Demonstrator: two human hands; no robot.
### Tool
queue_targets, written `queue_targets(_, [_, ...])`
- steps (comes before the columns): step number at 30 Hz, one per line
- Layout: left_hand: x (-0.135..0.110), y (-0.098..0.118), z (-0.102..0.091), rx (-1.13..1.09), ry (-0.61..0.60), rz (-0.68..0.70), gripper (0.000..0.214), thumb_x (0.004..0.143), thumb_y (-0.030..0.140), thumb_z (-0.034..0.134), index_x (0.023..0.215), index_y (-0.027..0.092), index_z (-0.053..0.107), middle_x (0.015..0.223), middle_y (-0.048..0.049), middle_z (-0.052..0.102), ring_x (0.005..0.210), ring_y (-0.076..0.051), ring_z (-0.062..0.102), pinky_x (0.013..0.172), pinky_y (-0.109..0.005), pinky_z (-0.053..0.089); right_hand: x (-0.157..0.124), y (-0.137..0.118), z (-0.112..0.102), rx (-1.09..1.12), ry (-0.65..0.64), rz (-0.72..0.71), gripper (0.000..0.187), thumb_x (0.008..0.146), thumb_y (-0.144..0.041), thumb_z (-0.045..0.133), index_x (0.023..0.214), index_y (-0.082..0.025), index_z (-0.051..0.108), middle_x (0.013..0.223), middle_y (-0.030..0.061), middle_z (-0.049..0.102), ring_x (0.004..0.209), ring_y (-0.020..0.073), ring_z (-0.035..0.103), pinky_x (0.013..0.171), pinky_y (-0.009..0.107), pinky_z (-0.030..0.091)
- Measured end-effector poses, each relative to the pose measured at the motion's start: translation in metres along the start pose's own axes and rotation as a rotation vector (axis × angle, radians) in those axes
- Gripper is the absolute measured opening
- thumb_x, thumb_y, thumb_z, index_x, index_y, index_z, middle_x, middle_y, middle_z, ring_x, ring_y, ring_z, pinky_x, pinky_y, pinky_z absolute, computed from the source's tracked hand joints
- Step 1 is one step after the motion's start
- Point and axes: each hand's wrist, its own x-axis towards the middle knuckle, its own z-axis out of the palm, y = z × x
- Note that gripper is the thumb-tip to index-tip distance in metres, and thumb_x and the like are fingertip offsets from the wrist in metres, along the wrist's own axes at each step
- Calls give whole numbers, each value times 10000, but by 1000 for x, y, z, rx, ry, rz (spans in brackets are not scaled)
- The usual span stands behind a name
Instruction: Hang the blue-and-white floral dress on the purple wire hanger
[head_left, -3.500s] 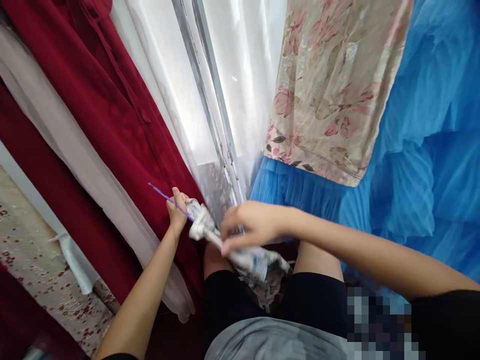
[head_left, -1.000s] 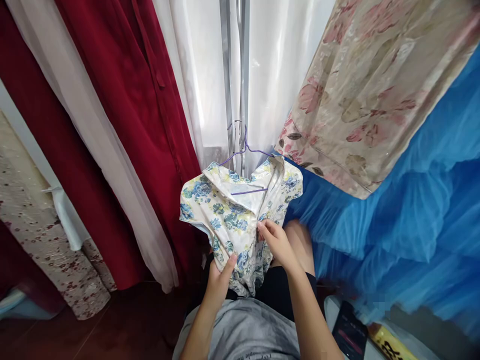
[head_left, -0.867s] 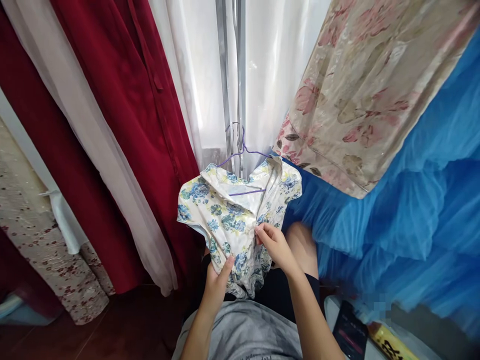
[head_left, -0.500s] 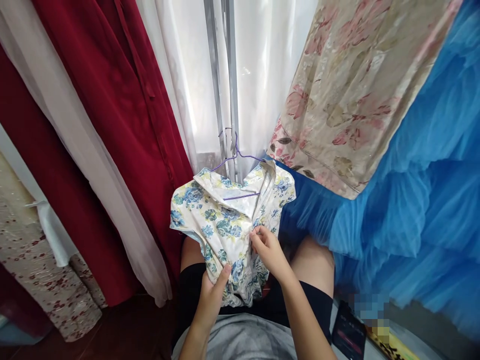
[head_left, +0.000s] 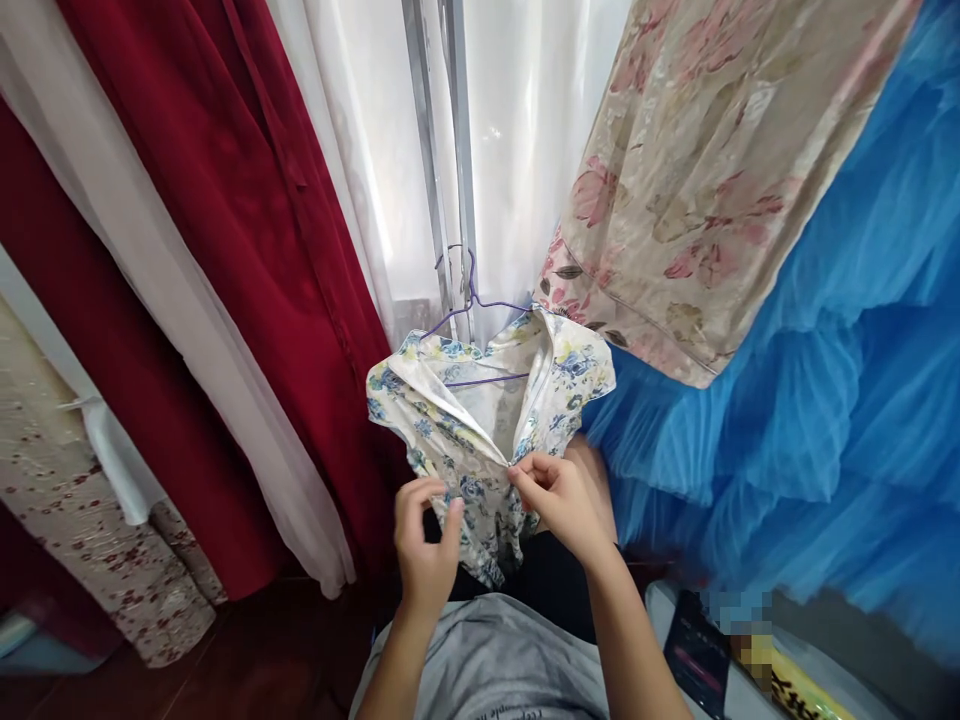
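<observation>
Floral blouse [head_left: 450, 440] is partly hidden behind right hand [head_left: 559, 500], pinching it, and unclasped left hand [head_left: 424, 566].

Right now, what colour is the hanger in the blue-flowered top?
The hanger is purple; the head view, the only one, shows it best.

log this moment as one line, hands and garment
right hand: pinching garment front | left hand: thumb and fingers apart, near garment | garment: floral, on purple hanger, neck open
</observation>
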Motion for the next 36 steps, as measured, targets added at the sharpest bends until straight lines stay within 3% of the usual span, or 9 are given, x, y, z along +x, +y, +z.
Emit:
queue_targets(2, [8,10,14,-15,-244,54,55,928,193,630,967,226,649,1076,-75,635,1084,-234,617,988,-358,478,0,0,1,7,-27,-11,301,924,-394,640,711,-184,607,525,-20,546,503,130,469,521,247,315])
queue_targets(4, [14,17,30,-68,-334,49,61,941,204,611,985,221,651,1042,-76,657,1042,-228,639,948,-344,496,0,-2,1,10,-35,-16,308,923,-407,643,718,-179,623,527,-18,545,497,128,467,508,245,308])
queue_targets(8, [22,18,56,-129,-304,-63,67,940,272,624,978,217,622,924,-53,684,913,-208,672,854,-312,516,2,-5,4,49,5,-2,324,895,-440,675,707,-180,632,514,-15,549,477,128,467,489,247,303])
queue_targets(11, [23,17,65,-150,-279,-132,79,946,292,612,970,216,614,904,-49,688,885,-199,676,837,-300,518,4,-3,8,122,55,15,341,879,-472,692,702,-188,621,503,-16,549,459,123,447,480,252,295])
queue_targets(17, [20,18,62,-146,-320,-177,115,941,303,614,870,212,618,812,-35,689,790,-189,669,775,-286,508,8,-3,17,463,96,162,355,757,-501,763,654,-178,660,408,-62,401,417,86,265,454,258,209])
queue_targets(20, [20,15,59,-145,-397,-193,106,940,286,600,877,204,623,824,-42,694,778,-188,666,756,-285,505,29,-14,20,575,143,143,331,713,-483,782,715,-157,723,391,-83,348,417,83,237,457,266,206])
queue_targets(29, [36,-21,56,-26,-547,-195,117,892,290,614,821,207,572,732,-19,636,683,-184,635,647,-270,465,149,-85,18,518,235,-48,235,629,-351,766,553,-180,623,410,-62,408,439,82,288,447,274,185])
queue_targets(33, [31,-41,58,9,-655,-184,86,841,248,640,782,205,593,683,-4,643,636,-177,636,625,-266,456,158,-95,14,522,214,-104,203,659,-331,755,599,-167,652,426,-68,414,438,76,291,441,270,198])
queue_targets(36, [45,-45,54,-13,-685,-168,97,851,268,652,783,203,628,687,-12,659,650,-184,643,635,-277,478,151,-93,11,491,124,-125,213,664,-355,760,638,-171,656,435,-66,432,435,76,306,438,257,198])
